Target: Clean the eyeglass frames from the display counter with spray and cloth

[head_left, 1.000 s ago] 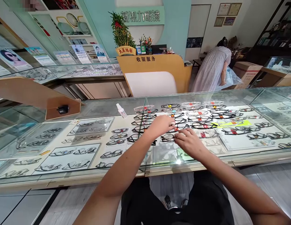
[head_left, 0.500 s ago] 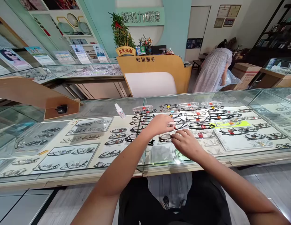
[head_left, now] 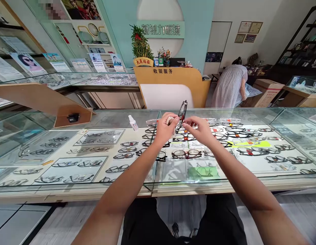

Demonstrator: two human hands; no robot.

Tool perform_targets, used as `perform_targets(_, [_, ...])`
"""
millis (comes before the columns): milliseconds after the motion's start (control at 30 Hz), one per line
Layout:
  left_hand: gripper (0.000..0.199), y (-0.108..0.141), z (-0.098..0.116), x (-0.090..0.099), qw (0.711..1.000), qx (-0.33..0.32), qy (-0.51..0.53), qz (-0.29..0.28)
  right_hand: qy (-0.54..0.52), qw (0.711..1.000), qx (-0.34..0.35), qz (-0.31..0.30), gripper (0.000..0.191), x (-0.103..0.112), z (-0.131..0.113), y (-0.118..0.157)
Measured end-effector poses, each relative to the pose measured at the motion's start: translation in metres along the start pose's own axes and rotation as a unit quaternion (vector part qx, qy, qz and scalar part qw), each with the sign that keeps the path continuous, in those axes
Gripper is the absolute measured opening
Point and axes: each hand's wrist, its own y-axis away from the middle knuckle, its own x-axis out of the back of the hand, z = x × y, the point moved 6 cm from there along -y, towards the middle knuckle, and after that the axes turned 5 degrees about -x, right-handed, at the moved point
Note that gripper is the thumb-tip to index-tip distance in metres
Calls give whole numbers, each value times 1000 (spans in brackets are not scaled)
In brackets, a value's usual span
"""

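Observation:
A pair of dark-framed eyeglasses [head_left: 182, 110] is held up on edge above the glass counter, between my two hands. My left hand [head_left: 165, 129] is closed round a small whitish cloth [head_left: 169, 120], its thumb against the near side of the frame. My right hand [head_left: 200, 131] pinches the lower part of the eyeglasses with thumb and fingers; the exact grip is partly hidden. Below the hands, another pair of dark-rimmed eyeglasses [head_left: 186, 154] lies on the counter, with more frames in rows around it.
A white spray bottle [head_left: 133, 123] stands left of the hands on the glass counter [head_left: 158, 185]. A wooden stand [head_left: 71, 119] is at the far left. A green cloth [head_left: 203, 173] lies near the front edge. Beyond the counter a person [head_left: 230, 85] bends beside a cardboard box [head_left: 266, 92].
Both hands have risen from the rows of frames, and a pair of eyeglasses is now lifted upright between them. The view has tilted slightly upward.

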Motion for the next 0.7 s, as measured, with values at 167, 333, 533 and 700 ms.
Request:
perform_targets(167, [33,3,-6,-6,997,46,41,-41,-123,991,-44,17,46,-12,20,-8])
perform_targets(333, [48,10,-16,-15,980,126,78,-136,-155,986,-64,24,42,-7,27,1])
perform_targets(533, [54,8,-17,-14,978,117,83,-152,-138,988,-64,18,35,2,35,-3])
perform_targets(700, [48,10,-24,-12,980,123,52,-147,-49,986,-110,119,38,21,48,0])
